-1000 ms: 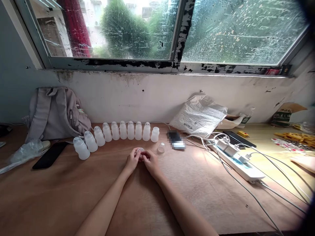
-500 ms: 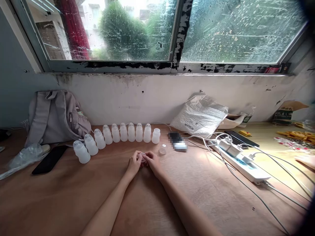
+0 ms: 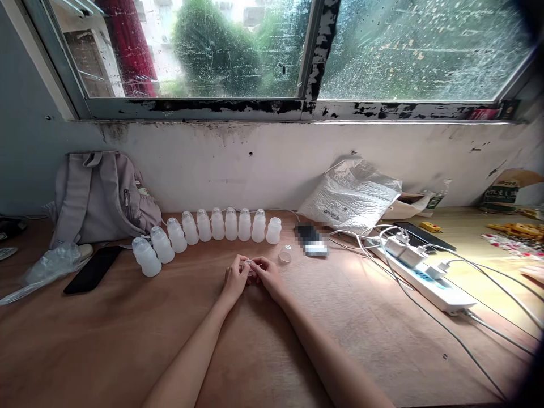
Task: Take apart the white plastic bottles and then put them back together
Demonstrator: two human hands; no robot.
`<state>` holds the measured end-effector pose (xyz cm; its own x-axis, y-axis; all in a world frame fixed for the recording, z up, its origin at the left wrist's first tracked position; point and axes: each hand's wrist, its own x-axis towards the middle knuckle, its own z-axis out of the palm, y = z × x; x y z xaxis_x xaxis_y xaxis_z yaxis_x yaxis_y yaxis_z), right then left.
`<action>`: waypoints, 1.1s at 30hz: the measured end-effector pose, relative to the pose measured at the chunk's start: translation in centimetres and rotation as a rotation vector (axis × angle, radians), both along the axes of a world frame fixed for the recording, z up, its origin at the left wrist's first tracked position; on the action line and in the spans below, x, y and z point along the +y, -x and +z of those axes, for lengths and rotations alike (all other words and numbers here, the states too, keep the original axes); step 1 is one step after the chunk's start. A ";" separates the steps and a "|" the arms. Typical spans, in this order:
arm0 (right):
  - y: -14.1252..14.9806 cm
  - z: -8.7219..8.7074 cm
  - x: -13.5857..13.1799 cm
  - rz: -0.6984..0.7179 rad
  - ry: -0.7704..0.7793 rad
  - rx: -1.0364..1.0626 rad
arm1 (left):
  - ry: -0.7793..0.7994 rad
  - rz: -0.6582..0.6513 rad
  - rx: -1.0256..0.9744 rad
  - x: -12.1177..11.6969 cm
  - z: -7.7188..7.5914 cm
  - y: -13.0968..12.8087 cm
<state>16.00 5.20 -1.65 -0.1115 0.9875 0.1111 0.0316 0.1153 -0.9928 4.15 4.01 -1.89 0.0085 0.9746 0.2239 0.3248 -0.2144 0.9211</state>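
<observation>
My left hand (image 3: 235, 279) and my right hand (image 3: 266, 275) meet over the wooden table (image 3: 127, 340), fingers curled around a small clear cap (image 3: 250, 266) held between them. A second small clear cap (image 3: 285, 256) lies on the table just right of my hands. Behind them a curved row of several small white plastic bottles (image 3: 204, 226) runs from left to centre; the rightmost bottle (image 3: 274, 230) has no cap on it.
A grey backpack (image 3: 97, 195) leans on the wall at left, with a black phone (image 3: 92, 270) and crumpled clear plastic (image 3: 42, 269) in front. A white plastic bag (image 3: 352, 195), a power strip (image 3: 425, 277) with white cables and another person's hand (image 3: 533, 273) are at right.
My hands stay together on the small cap, shifted slightly to the right in the picture as the view moves. Nothing else on the table has moved.
</observation>
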 end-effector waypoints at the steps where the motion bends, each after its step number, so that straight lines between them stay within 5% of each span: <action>1: 0.0 0.0 0.0 -0.004 -0.003 -0.003 | 0.002 0.006 0.002 0.0 0.0 0.0; 33: 0.3 -0.4 0.0 -0.062 -0.098 -0.034 | -0.039 -0.013 0.045 -0.2 -0.1 0.2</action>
